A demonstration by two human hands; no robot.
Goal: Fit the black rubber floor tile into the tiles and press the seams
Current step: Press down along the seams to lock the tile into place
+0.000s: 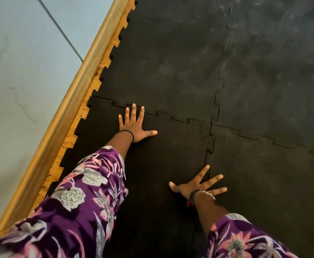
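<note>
Flat: both palms on seams [209,161].

Both arms stretched forward, elbows nearly straight. Left hand [135,125] flat, palm down, fingers spread, thumb angled out to the right of them. Right hand [199,185] flat too, fingers fanned wide, thumb out to their left.

Four black rubber tiles [163,62] meet at one interlocked corner. Two hands lie flat on them: the left hand [136,125] and the right hand [197,185]. Two floral sleeves [81,192], one wooden skirting strip [63,116].
</note>
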